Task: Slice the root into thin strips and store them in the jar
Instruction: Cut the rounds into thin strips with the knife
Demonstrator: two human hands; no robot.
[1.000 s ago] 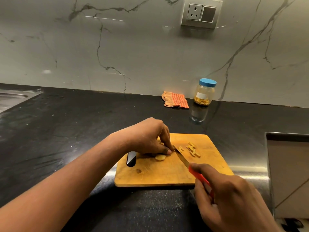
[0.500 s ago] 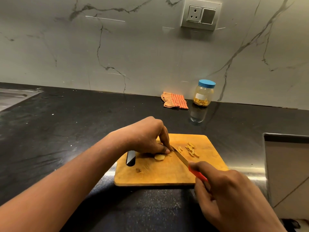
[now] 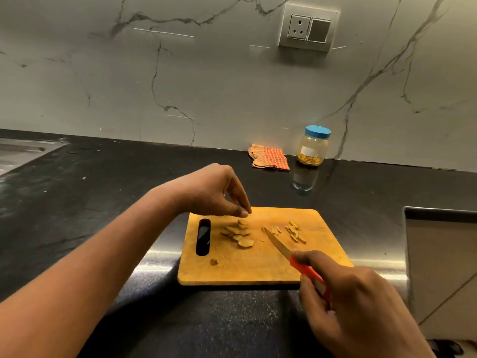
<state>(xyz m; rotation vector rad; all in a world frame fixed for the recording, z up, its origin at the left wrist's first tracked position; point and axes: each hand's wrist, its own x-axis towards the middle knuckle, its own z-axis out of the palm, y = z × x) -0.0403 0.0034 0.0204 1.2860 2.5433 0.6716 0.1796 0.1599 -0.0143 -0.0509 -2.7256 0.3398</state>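
Note:
A wooden cutting board (image 3: 258,267) lies on the black counter. Several round root slices (image 3: 238,232) lie in a loose pile near its left middle. Thin yellow strips (image 3: 294,232) are scattered at its upper right. My left hand (image 3: 214,193) hovers just above the slices, fingertips pinched together and pointing down, holding nothing that I can see. My right hand (image 3: 358,306) grips the red handle of a small knife (image 3: 277,245), whose blade rests on the board between slices and strips. A clear jar (image 3: 312,147) with a blue lid stands by the wall, holding some strips.
An orange checked cloth (image 3: 269,157) lies left of the jar. A steel sink edge (image 3: 23,151) shows at far left. A steel-rimmed panel (image 3: 441,254) rises at the right. A wall socket (image 3: 308,28) sits above.
My left hand has lifted off the root slices, uncovering the pile. The knife has drawn back a little to the right, away from the slices.

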